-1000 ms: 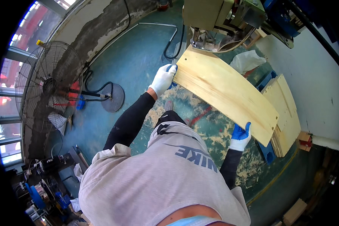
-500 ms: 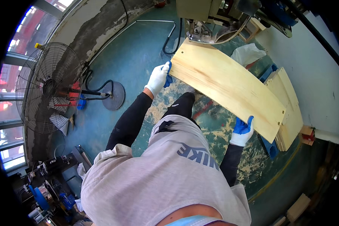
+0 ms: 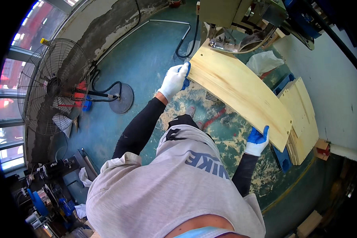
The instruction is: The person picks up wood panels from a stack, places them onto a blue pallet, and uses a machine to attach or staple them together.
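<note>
A long pale wooden board [image 3: 242,89] with a curved far edge and small holes near its ends slants across in front of me. My left hand [image 3: 176,80], in a white glove with blue palm and fingers, grips its left end. Near the right end, my right hand [image 3: 257,140] in a matching glove holds the near edge, thumb on top and the other fingers hidden underneath. The board's far left corner lies at the lower part of a green machine [image 3: 230,14], beside a curved metal guard [image 3: 242,47]; the exact contact there is hidden.
Right of the board stands a stack of similar boards [image 3: 301,119] on a blue support [image 3: 282,158]. A white bag [image 3: 264,62] lies behind. Sawdust [image 3: 261,174] covers the floor near my feet. On the left are a large caged fan [image 3: 53,87] and its round base [image 3: 121,98].
The board's left end and my left hand have shifted slightly right in view, along with the machine. The board's right end has come a little left and nearer. Both hands keep their hold.
</note>
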`<state>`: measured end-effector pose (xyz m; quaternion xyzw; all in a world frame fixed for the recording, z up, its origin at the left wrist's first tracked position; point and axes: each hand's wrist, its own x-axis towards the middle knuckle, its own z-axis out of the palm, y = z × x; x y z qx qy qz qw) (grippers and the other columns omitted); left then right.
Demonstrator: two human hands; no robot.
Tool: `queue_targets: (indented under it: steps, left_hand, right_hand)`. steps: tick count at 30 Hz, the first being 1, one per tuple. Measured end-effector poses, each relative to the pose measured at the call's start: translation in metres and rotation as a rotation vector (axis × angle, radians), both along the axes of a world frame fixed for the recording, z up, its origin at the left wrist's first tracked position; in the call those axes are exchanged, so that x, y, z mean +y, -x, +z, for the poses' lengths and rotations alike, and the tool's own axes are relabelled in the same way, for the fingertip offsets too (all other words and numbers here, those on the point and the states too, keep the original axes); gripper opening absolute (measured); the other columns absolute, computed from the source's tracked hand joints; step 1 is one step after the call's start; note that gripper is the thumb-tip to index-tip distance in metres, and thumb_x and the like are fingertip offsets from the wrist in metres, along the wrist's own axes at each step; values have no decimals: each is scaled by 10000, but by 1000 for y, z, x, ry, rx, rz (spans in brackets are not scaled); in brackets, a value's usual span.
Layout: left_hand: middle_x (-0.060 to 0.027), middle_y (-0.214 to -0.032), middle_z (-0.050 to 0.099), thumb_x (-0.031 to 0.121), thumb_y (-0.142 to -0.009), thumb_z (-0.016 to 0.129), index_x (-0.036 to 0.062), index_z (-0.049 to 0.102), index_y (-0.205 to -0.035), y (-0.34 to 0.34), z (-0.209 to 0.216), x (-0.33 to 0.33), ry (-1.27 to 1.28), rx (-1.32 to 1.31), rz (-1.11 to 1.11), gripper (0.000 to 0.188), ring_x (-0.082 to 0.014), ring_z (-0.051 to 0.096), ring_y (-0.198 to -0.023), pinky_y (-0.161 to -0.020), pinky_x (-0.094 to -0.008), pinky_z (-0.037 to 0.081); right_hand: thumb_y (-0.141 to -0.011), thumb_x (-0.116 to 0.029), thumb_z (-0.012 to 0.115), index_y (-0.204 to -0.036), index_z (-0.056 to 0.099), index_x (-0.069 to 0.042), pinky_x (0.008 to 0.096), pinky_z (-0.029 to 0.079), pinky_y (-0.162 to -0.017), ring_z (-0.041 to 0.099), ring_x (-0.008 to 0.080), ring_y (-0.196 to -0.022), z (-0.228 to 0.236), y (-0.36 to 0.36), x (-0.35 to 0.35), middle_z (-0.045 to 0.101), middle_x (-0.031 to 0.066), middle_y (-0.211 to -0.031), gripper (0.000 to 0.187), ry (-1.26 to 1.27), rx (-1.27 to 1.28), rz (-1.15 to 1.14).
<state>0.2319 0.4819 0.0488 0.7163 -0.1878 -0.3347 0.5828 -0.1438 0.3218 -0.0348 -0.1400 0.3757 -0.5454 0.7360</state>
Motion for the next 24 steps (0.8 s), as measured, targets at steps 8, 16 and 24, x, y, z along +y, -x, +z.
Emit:
queue_targets:
  steps: [8,16,24]
  left_hand:
    - [7,-632,559,415,-1034,526,-14,663,-893,-6,12,-20,19,-139,-23,471,-73,522,-518,-473,-254,393]
    - [-38,-627,596,508,-1021,514,38,653,-904,-35,-21,-50,-46,-32,-2,504,-97,519,-471,-438,-250,392]
    - [-40,-602,582,511,-1017,508,40,637,-817,-47,-34,-50,-86,12,-84,528,-120,517,-475,-458,-289,403]
  right_hand:
    - [-988,-133,623,-1303,562,26,468,542,-1018,640,305,-1180,-43,6,-16,645,198,-1291,358,-75,-165,124]
    - [-971,-165,666,-1319,547,22,456,578,-967,653,305,-1147,-9,-17,-8,647,194,-1274,413,16,-91,44]
    - [-970,-177,671,-1319,547,7,463,577,-966,646,300,-1146,14,-23,-7,637,180,-1279,413,-2,-12,-7]
